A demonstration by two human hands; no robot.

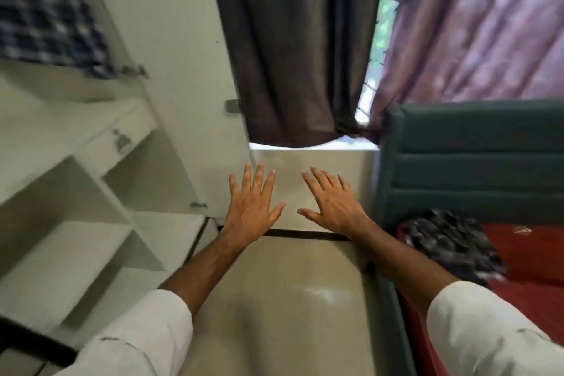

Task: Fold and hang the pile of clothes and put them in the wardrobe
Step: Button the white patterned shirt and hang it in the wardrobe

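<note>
White shelves of the open wardrobe fill the left side of the view, blurred, with its door standing open toward the middle. High in the wardrobe's upper left corner hangs a blue-and-white checked garment, too smeared to tell how it is hung.

Both hands are stretched out in front, palms down, fingers straight and spread — neither one grasps anything. The left hand hovers near the lower edge of the wardrobe door, the right hand just beside it, thumbs pointing toward each other but apart. They sit over the pale floor and the low stretch of wall under the window; whether they touch any surface cannot be told. White sleeves cover both forearms up to about mid-arm.

To the right is a bed with a red sheet and a dark green padded headboard. A dark, patterned pile of clothes lies on the bed near the headboard — well apart from the hands and blurred.

Behind the hands a dark brown curtain hangs beside a reddish-purple curtain, with a strip of bright window showing between them.
</note>
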